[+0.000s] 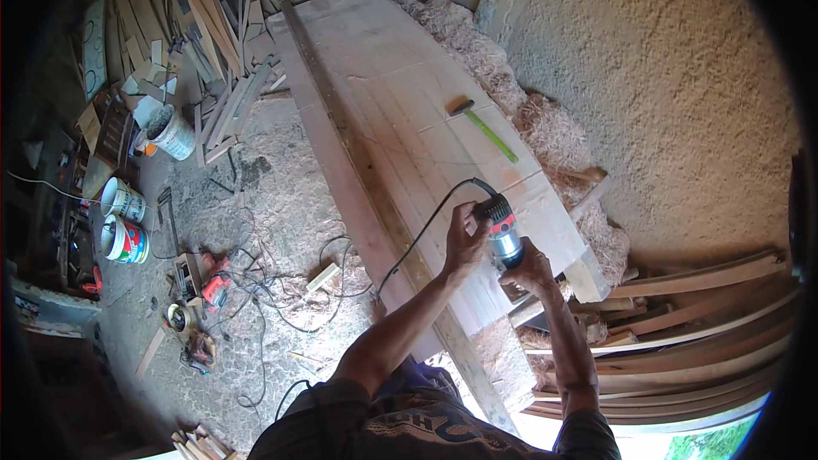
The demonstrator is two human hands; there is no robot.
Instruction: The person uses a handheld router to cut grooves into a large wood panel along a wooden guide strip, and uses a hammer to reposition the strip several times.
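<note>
I had the left hand (464, 243) and right hand (531, 269) both wrapped round the power tool (506, 244), over the surface's (400, 77) near end; contact, couldn't tell. Step looked like positioning the tool; next move seemed to call for steady two-handed control. Left of the surface stood a pale bucket (177, 141), white bucket (130, 202) and multicoloured bucket (132, 243), contents unclear.

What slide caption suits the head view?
Left hand and right hand hold a power tool at a wooden surface bearing a green-handled hammer.
</note>
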